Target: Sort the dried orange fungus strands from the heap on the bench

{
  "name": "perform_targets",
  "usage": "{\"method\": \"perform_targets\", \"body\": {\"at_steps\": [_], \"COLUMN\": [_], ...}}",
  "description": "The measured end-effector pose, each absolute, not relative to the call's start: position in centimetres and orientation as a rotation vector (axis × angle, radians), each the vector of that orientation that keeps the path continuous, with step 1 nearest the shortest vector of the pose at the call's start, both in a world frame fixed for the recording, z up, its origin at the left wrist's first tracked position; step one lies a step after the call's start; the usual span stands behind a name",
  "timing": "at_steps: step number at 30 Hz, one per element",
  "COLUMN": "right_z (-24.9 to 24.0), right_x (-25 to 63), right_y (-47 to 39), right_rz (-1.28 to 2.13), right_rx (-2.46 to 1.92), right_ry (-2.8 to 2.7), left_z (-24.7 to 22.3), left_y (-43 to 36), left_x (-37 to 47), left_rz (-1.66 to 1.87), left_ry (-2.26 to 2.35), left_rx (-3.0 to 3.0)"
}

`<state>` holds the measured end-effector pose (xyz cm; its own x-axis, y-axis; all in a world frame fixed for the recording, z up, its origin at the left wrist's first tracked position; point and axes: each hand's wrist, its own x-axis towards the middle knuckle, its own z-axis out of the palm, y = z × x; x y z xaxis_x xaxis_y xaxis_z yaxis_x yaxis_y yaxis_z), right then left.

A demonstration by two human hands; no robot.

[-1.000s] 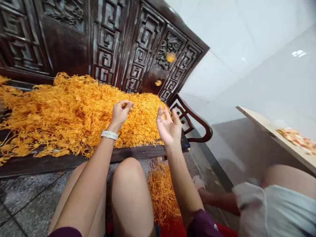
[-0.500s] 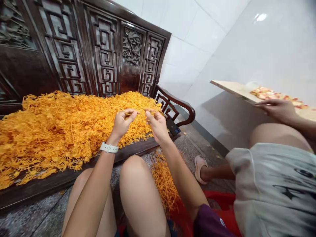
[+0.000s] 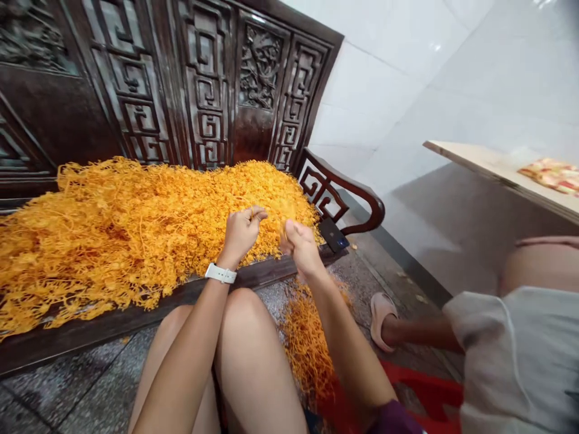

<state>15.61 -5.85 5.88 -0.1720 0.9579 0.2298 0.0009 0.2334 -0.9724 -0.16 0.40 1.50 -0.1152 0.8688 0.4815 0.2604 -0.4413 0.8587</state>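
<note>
My left hand [image 3: 243,234], with a white watch on its wrist, is closed in a pinch over the orange heap; a bit of thin orange strand [image 3: 253,214] shows at its fingertips. To its right, my right hand [image 3: 302,246] is closed with the thumb on top. Its fingertips are smeared by motion, and what they hold cannot be made out against the orange behind. Beneath both hands, a large heap of orange stringy strands with knobby ends [image 3: 149,223] covers the seat of a dark carved wooden bench [image 3: 256,134].
More orange strands [image 3: 307,343] lie low between my knees and right arm, beside something red [image 3: 429,392]. A dark phone [image 3: 333,235] rests by the bench armrest [image 3: 362,194]. At right, another person's leg [image 3: 418,334] is near a wooden board [image 3: 488,166] bearing red-and-yellow pieces.
My hands have moved apart, the right one dropping a little and closing further. The view has shifted, and the other person's hand by the board is out of sight.
</note>
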Motion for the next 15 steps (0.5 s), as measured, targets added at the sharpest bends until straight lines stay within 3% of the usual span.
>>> {"method": "perform_targets", "body": {"at_steps": [3, 5, 7, 11, 15], "right_z": [4.9, 5.0, 6.2, 10.0, 12.0], "right_x": [14.6, 13.8, 13.1, 12.4, 12.1], "right_y": [-10.5, -13.3, -14.4, -11.2, -7.0], "right_rz": [1.611, 1.943, 2.123, 2.022, 1.483], "right_rx": [-0.539, 0.094, 0.548, 0.251, -0.463], "right_ry": [-1.990, -2.414, -2.465, -1.839, -1.400], "left_z": [0.4, 0.0, -0.1, 0.5, 1.7], "left_y": [2.1, 3.0, 3.4, 2.7, 1.4], "left_x": [-2.1, -3.4, -4.5, -5.4, -5.6], "left_rz": [1.672, 1.716, 1.731, 1.717, 1.653], "left_ry": [1.560, 1.506, 1.284, 0.998, 0.838], "left_rx": [1.586, 1.406, 1.216, 0.977, 0.956]}}
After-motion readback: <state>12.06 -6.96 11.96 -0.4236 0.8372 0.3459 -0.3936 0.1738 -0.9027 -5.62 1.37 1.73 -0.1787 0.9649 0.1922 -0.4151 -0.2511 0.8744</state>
